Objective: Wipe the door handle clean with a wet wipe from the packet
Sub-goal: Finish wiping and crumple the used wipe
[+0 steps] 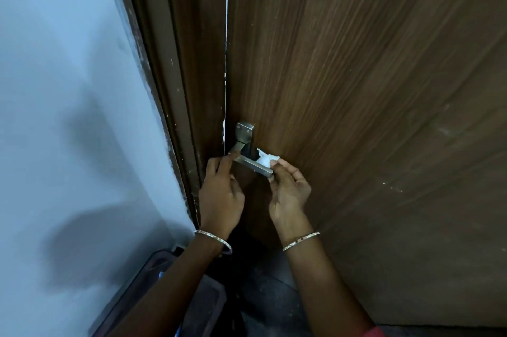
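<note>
My right hand (288,188) pinches a crumpled white wet wipe (266,158) between thumb and fingertips, pressing it on the far side of the steel door handle (253,165), near the lever's free end. My left hand (220,188) steadies the lever near its pivot, the grip closed lightly on the bar with the forefinger laid along it. The handle is mounted at the edge of a brown wooden door (356,89), beside the door frame (178,75) and a pale blue wall (68,89).

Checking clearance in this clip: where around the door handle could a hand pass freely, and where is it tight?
Free: bare door above and right of the handle. Tight: between its bar and the door, where the wipe sits; left hand blocks the frame side, right hand the bar's free end.
</note>
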`<action>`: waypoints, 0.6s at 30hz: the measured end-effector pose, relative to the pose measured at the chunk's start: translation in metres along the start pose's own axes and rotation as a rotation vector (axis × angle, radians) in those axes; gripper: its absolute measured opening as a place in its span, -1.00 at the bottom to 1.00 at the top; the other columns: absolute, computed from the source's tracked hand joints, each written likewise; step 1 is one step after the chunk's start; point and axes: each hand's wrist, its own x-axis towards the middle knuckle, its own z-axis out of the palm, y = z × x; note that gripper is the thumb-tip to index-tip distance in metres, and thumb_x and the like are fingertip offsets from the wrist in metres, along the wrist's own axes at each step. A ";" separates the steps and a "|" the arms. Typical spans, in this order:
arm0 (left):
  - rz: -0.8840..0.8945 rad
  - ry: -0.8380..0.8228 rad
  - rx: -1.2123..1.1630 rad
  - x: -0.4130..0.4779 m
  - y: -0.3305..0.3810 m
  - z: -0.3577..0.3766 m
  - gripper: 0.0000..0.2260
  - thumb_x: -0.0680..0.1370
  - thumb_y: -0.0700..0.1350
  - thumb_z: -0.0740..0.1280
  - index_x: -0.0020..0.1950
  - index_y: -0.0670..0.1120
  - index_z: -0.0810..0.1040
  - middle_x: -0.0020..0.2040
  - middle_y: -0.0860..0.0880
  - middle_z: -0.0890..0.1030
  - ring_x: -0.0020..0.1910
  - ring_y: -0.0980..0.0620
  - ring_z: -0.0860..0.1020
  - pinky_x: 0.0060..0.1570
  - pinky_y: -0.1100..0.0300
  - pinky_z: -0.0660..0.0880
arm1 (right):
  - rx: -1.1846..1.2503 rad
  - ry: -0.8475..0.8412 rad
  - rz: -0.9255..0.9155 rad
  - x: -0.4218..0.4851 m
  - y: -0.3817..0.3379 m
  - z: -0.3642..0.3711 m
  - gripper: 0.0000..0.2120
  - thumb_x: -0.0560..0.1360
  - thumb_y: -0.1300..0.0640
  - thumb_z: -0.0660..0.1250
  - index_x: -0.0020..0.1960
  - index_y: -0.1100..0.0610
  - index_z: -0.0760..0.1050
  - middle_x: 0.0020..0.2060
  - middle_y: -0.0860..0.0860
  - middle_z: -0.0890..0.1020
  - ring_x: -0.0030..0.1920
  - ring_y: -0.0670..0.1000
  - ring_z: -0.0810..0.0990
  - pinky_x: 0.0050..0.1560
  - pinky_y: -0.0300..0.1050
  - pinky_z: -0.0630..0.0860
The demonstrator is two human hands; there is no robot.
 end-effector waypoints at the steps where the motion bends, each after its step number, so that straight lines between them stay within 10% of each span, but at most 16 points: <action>1: 0.005 0.011 -0.008 -0.006 0.003 -0.003 -0.56 0.55 -0.33 0.23 0.39 -0.02 0.49 0.24 -0.09 0.48 -0.04 0.06 0.53 -0.28 0.52 0.32 | -0.018 0.002 -0.078 -0.004 -0.002 -0.006 -0.83 0.43 0.48 0.44 -0.13 0.24 0.61 -0.31 0.08 0.69 -0.30 -0.05 0.66 -0.28 -0.29 0.61; 8: 0.031 0.016 -0.112 -0.067 0.026 -0.026 -0.63 0.56 -0.30 0.26 0.33 -0.05 0.54 0.12 -0.02 0.55 0.07 0.12 0.56 -0.12 0.54 0.39 | -0.095 -0.071 -0.329 -0.060 -0.013 -0.065 -0.84 0.44 0.46 0.46 -0.09 0.24 0.62 -0.23 0.13 0.70 -0.19 0.01 0.67 -0.08 -0.20 0.66; 13: -0.001 -0.036 -0.315 -0.123 0.033 -0.047 -0.74 0.63 -0.19 0.28 0.31 -0.10 0.55 0.10 -0.07 0.63 0.04 -0.03 0.63 0.11 -0.04 0.59 | -0.130 -0.186 -0.318 -0.133 -0.007 -0.107 -0.78 0.45 0.39 0.48 0.07 0.23 0.63 -0.07 0.17 0.74 -0.08 0.02 0.73 -0.11 -0.22 0.64; 18: -0.270 -0.154 -0.632 -0.188 0.029 -0.080 -0.78 0.62 -0.06 0.34 0.26 -0.02 0.61 0.09 -0.06 0.69 -0.07 0.04 0.70 -0.04 0.07 0.68 | -0.199 -0.307 -0.231 -0.207 0.007 -0.152 -0.72 0.48 0.38 0.45 0.17 0.21 0.66 -0.07 0.10 0.77 -0.07 -0.01 0.74 -0.06 -0.22 0.66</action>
